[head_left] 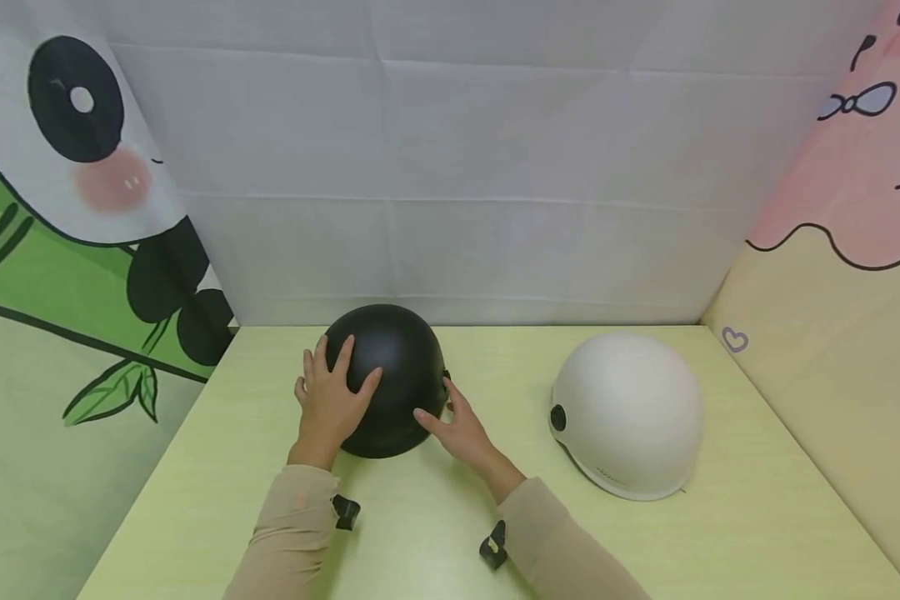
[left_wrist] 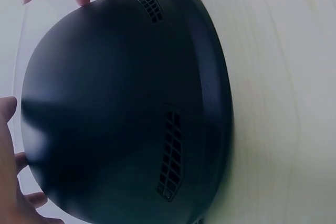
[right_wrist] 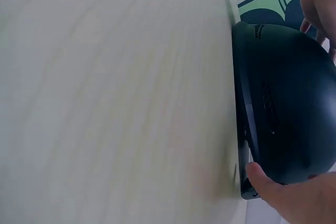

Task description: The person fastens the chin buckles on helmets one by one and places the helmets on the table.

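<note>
A glossy black helmet (head_left: 401, 358) stands on the pale yellow table, dome up, close to the back wall. Vent grilles run along its side above the rim in the left wrist view. My left hand (head_left: 330, 408) rests with spread, fairly straight fingers on the left of the dome. At the helmet's right side, my right hand (head_left: 465, 429) grips the lower edge, its thumb (right_wrist: 260, 177) at the rim in the right wrist view; the fingers behind are partly hidden. A white helmet (head_left: 630, 412) with a black round fitting sits to the right, untouched.
The yellow table (head_left: 495, 358) ends at a pale cloth wall (head_left: 495, 167) behind the black helmet. Printed side panels with a panda (head_left: 112, 200) and a pink figure (head_left: 840, 183) flank it. Small black clips (head_left: 345, 512) sit by both sleeves.
</note>
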Motion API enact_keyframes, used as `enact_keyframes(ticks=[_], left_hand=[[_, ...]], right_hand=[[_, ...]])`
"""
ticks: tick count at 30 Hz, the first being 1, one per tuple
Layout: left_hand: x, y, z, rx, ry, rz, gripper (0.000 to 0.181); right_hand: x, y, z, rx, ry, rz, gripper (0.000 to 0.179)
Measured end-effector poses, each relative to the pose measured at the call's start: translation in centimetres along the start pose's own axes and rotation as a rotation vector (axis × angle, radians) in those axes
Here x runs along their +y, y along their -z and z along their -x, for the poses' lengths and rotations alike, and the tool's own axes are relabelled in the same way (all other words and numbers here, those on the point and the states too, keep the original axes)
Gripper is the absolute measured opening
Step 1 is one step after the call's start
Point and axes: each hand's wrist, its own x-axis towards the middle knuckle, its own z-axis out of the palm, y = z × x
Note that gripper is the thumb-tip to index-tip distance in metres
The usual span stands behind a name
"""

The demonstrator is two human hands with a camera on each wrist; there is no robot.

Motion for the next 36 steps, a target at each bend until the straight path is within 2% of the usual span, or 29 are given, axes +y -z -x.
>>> enact_keyframes(ticks=[8, 15, 21, 29, 36], left_hand=[[-0.4, -0.2, -0.1, -0.004, 0.006, 0.043, 0.078], [-0.8, -1.0, -0.1, 0.007, 0.000, 0.077, 0.080], [-0.5, -1.4, -0.1, 0.026, -0.015, 0.100, 0.079], [-0.3, -1.8, -0.1, 0.045, -0.009, 0.092, 0.078], [-0.3, -1.9, 0.1, 0.081, -0.014, 0.138, 0.078]], right_hand=[[0.2, -1.0, -0.6, 0.026, -0.028, -0.027, 0.091], [0.4, -1.6, -1.2, 0.057, -0.004, -0.074, 0.094], [0.5, -1.8, -1.6, 0.080, -0.020, -0.118, 0.094], [0.8, -2.0, -1.9, 0.101, 0.026, -0.143, 0.094], [0.8, -2.2, -1.8, 0.117, 0.065, -0.101, 0.094]])
